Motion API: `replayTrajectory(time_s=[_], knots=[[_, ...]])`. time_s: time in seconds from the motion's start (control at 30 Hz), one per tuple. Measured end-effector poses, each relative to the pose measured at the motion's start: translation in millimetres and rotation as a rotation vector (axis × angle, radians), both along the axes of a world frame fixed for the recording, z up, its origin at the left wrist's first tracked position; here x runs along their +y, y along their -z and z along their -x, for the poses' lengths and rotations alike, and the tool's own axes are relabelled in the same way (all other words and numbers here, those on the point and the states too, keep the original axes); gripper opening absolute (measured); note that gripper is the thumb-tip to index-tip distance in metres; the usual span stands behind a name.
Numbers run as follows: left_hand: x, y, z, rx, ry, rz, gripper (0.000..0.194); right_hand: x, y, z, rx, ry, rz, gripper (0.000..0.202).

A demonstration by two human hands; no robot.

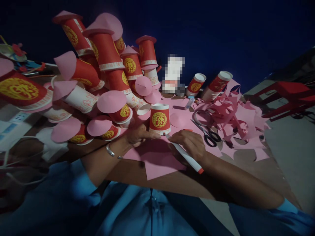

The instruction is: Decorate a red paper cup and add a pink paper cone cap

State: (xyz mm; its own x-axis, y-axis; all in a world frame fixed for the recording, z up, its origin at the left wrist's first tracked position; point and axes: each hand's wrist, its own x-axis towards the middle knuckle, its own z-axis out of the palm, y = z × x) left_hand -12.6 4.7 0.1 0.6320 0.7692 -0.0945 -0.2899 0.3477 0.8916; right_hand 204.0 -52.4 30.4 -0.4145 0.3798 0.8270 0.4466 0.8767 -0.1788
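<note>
A red paper cup [159,120] with a gold emblem stands upside down near the middle of the table, on pink paper [161,160]. My left hand [140,135] is at the cup's lower left, its fingers closed and pointing at the base; whether it pinches the cup or the paper is hard to tell. In my right hand [191,143] is a white utility knife [188,158] with a red end, its tip close to the cup's lower right edge. Just behind the right hand lies a pink cone [178,120].
Many red and white cups with pink cone tops pile up at the left, one being a tall red cup [104,49]. Black scissors [209,134] and pink paper scraps [246,121] lie at the right. A red stool [290,95] stands beyond the table.
</note>
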Motion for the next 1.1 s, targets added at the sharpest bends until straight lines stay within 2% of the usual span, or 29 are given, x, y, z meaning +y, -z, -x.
replayTrajectory(time_s=[0.3,0.57,1.1], knots=[[-1.9,-2.1,-0.6,-0.012,0.006,-0.004,0.077,-1.3,-0.8,-1.4,-0.017,0.006,0.02,0.015],[-0.3,0.7,1.0,-0.02,0.013,-0.012,0.071,-2.8,-1.4,-2.2,-0.029,0.055,0.027,0.011],[-1.5,-2.0,-1.1,-0.015,-0.007,0.016,0.079,-2.7,2.5,1.9,0.022,0.049,0.016,0.012]])
